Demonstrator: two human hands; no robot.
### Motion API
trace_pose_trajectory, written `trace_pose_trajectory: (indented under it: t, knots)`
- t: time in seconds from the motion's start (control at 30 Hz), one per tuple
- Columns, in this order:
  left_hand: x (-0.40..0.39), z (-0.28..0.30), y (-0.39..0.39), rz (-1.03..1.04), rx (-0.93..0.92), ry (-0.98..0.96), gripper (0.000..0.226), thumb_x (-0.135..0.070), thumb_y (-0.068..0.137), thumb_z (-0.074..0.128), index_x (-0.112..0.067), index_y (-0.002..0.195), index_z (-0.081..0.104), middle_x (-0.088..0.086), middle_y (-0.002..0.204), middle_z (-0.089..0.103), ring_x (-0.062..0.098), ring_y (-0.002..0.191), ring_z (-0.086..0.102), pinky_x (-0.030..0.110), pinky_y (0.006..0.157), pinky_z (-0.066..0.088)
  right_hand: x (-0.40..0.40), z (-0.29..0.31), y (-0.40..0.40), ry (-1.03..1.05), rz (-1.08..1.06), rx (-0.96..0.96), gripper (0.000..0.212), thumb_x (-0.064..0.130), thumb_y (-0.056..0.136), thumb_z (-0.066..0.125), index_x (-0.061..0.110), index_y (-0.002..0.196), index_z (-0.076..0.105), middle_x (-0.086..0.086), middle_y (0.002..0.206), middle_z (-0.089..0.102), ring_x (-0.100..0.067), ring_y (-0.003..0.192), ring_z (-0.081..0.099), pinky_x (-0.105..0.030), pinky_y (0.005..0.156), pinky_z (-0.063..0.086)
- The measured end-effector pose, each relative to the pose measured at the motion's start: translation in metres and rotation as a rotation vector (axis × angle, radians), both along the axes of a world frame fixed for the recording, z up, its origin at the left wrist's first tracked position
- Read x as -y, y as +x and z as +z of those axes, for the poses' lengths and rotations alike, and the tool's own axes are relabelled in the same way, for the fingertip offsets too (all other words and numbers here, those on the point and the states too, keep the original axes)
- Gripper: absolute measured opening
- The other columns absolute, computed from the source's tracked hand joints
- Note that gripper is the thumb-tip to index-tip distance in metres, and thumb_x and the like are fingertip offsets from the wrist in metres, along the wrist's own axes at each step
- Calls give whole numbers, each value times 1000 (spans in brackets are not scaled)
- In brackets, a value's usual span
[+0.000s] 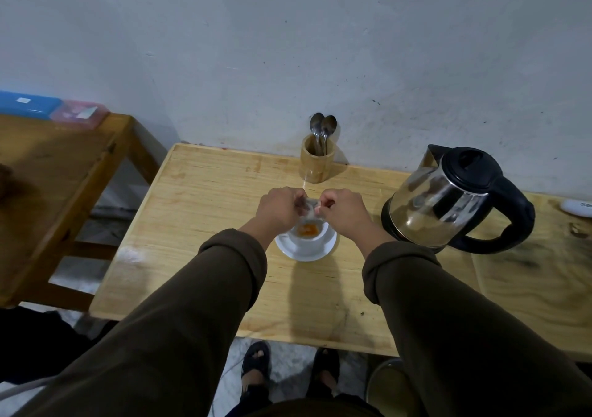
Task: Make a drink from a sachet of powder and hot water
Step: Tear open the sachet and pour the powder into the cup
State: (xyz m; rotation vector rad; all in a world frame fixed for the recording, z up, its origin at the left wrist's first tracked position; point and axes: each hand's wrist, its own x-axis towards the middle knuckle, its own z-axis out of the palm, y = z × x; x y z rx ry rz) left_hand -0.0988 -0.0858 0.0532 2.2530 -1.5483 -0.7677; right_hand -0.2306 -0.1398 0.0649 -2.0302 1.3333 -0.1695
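Both hands are out over the middle of the wooden worktop (224, 192), meeting just above a white cup (309, 235) that stands on a white saucer (306, 253). The left hand (280, 208) and the right hand (342, 213) each have their fingers curled tight, pinching one side of a small pale sachet (310, 209) held between them directly over the cup's mouth; the sachet is blurred, so how far it is torn or tipped cannot be told. Orange powder (308, 229) lies in the bottom of the cup. Both arms wear dark brown sleeves (208, 304) pushed up at the wrists. To the right, near the cup but apart from it, stands a steel kettle (442, 202) with a black lid and a black handle turned to the right. Behind the hands, against the grey wall, a wooden holder (315, 163) carries two metal spoons (323, 128) standing bowl-end up. At the far left a second wooden table (64, 160) bears a blue box (28, 105) and a pink box (80, 115) side by side. Under the worktop's near edge two feet in dark sandals (256, 362) show on the floor
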Motion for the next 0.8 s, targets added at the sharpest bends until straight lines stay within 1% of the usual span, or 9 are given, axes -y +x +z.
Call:
trace_pose_trajectory:
  t: [0.1, 0.23, 0.3, 0.43, 0.47, 0.57, 0.63, 0.7, 0.8]
  knots:
    - [0, 1, -1, 5, 46, -2, 20, -25, 82, 64, -17, 100, 67, 9, 98, 71, 30, 95, 62, 38, 82, 50, -1, 2, 1, 2, 18, 4, 13, 10, 84, 64, 13, 71, 61, -4, 76, 58, -17, 76, 50, -15, 55, 33]
    - [-1, 0, -3, 44, 16, -34, 24, -30, 79, 69, -17, 99, 68, 9, 96, 72, 29, 93, 63, 38, 81, 52, -1, 3, 3, -13, 17, -2, 12, 7, 85, 60, 2, 83, 71, -8, 82, 59, -18, 79, 50, -24, 66, 37]
    - [-1, 0, -3, 56, -24, -49, 17, -27, 80, 67, -17, 94, 68, 8, 93, 72, 28, 92, 63, 37, 81, 52, -2, 4, 3, -36, 34, -26, 14, 7, 86, 59, 1, 86, 72, -5, 83, 56, -17, 81, 49, -23, 64, 35]
    - [-1, -3, -3, 43, -69, -77, 12, -17, 83, 61, -18, 94, 67, 6, 95, 73, 26, 92, 63, 39, 87, 50, 0, 4, 2, -53, 50, -45, 15, 11, 86, 61, 2, 89, 73, -6, 88, 57, -15, 83, 48, -23, 72, 35]
    - [0, -4, -3, 48, -86, -82, 14, -14, 84, 60, -19, 95, 66, 5, 95, 73, 25, 91, 63, 37, 86, 51, 0, 4, 2, -51, 50, -50, 15, 10, 87, 60, 2, 89, 73, -6, 89, 56, -16, 83, 48, -24, 72, 35]
    - [0, -5, -3, 77, -172, -95, 12, -9, 83, 60, -19, 90, 60, 2, 86, 69, 19, 81, 60, 29, 72, 46, 0, 3, 3, -55, 64, -80, 16, 8, 87, 57, 0, 86, 70, -6, 88, 51, -17, 83, 46, -24, 71, 34]
    - [1, -6, -3, 89, -193, -99, 15, -9, 80, 65, -21, 84, 57, -3, 81, 64, 15, 78, 57, 24, 70, 42, 0, 3, 4, -60, 55, -89, 16, 7, 88, 56, 0, 86, 70, -4, 90, 48, -17, 84, 45, -24, 72, 34]
    - [2, -8, -2, 129, -196, -101, 14, -10, 79, 67, -21, 81, 59, -4, 81, 63, 15, 77, 56, 23, 70, 42, 1, 2, 5, -58, 48, -96, 15, 7, 88, 56, -1, 86, 69, -3, 92, 46, -17, 85, 45, -23, 73, 34]
    - [3, -11, 0, 161, -208, -92, 15, -3, 82, 61, -18, 82, 64, -3, 77, 64, 12, 76, 57, 14, 66, 41, -1, 2, 7, -48, 39, -93, 13, 7, 87, 58, 7, 74, 61, -3, 90, 47, -17, 83, 46, -23, 72, 35]
